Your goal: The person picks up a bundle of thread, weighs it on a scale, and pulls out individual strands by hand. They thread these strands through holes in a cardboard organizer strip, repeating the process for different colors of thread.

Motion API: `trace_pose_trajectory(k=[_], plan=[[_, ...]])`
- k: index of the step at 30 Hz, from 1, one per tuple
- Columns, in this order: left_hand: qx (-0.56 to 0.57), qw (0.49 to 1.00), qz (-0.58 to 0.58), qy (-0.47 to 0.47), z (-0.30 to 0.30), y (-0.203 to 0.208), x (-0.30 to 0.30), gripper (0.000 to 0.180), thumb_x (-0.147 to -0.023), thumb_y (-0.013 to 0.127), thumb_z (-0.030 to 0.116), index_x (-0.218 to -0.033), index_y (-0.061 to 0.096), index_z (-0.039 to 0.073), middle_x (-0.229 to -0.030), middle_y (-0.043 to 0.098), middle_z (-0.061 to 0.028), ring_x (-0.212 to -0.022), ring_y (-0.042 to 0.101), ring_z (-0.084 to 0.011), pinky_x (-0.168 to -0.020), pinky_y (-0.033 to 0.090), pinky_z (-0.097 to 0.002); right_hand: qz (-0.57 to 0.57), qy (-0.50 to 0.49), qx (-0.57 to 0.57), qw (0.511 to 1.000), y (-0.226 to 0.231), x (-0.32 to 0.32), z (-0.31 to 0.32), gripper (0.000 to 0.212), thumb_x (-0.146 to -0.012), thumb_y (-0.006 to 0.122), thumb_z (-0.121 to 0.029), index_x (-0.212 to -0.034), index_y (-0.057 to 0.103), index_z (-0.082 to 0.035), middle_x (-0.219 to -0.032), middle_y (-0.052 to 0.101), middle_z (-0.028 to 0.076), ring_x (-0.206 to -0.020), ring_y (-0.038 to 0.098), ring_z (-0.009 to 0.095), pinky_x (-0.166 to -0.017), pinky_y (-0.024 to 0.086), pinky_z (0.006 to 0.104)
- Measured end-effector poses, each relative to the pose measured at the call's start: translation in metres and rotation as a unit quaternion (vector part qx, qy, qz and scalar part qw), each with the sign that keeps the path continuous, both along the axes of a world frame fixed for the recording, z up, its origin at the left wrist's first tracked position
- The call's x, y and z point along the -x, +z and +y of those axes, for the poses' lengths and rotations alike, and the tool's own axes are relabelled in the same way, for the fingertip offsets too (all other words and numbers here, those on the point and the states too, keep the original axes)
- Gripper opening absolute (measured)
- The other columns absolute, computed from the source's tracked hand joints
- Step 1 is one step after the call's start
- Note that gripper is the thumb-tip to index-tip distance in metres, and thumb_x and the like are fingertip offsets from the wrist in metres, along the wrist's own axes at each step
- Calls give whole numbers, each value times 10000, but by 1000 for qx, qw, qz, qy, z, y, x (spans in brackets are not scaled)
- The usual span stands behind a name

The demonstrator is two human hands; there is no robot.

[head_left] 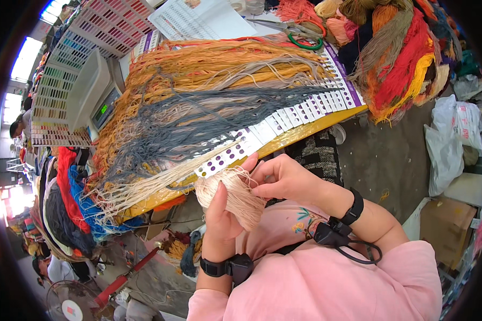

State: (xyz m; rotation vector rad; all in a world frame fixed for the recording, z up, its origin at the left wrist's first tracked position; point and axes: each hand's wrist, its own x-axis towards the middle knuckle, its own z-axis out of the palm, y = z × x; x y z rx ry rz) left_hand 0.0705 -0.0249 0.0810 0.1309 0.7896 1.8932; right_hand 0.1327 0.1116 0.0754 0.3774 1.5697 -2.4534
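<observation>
Cream skein [245,207] held at centre frame

The left hand [225,222] wraps the skein, its fingers mostly hidden behind the yarn. The right hand [292,179] pinches strands at its upper right; exactly which ones is hard to tell. Together they block part of the front edge of the desk [300,134]. Grey threads [171,123] and ochre threads [198,59] cover much of the punched cards [225,159]. Lower left, a fan [71,310] is cut off.
</observation>
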Motion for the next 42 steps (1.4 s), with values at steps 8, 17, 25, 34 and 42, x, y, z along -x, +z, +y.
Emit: trace_pose_trajectory(k=[8,17,25,34,42], plan=[[14,999,17,27,1,-3,0,631,-818,295,417,-1213,227,-71,-1237,295,-189,-1084,379,-288,-840,366,-417,-34,-65,114,991,4,-5,3,65,-711,545,-51,-748,565,-2,-697,558,26,-585,501,58,-517,429,192],[159,984,43,65,-4,-16,3,245,-810,449,184,-965,462,-7,-909,527,-80,-761,546,-180,-712,440,-353,82,-115,168,976,-6,-9,12,32,-735,526,-43,-762,533,-27,-827,527,39,-582,467,58,-471,383,179],[-233,838,-228,437,-337,-129,105,267,-843,330,134,-1047,411,-17,-717,498,-2,-624,468,-60,-615,407,-185,260,-271,274,885,47,-53,225,94,-737,498,-74,-717,471,13,-686,463,88,-715,450,190,-712,382,321],[172,969,-126,128,-11,-40,63,273,-766,490,105,-996,458,-37,-722,540,-62,-495,455,-81,-483,415,-208,71,-177,-334,923,-29,45,115,40,-658,584,-56,-665,571,-18,-642,526,-4,-618,480,72,-578,383,208],[440,882,156,-65,72,-85,52,154,-768,506,166,-777,544,17,-616,522,-36,-531,479,-103,-492,400,-237,154,-176,-552,800,-96,50,53,79,-566,559,-85,-601,497,-51,-616,483,82,-647,454,268,-595,344,360]])
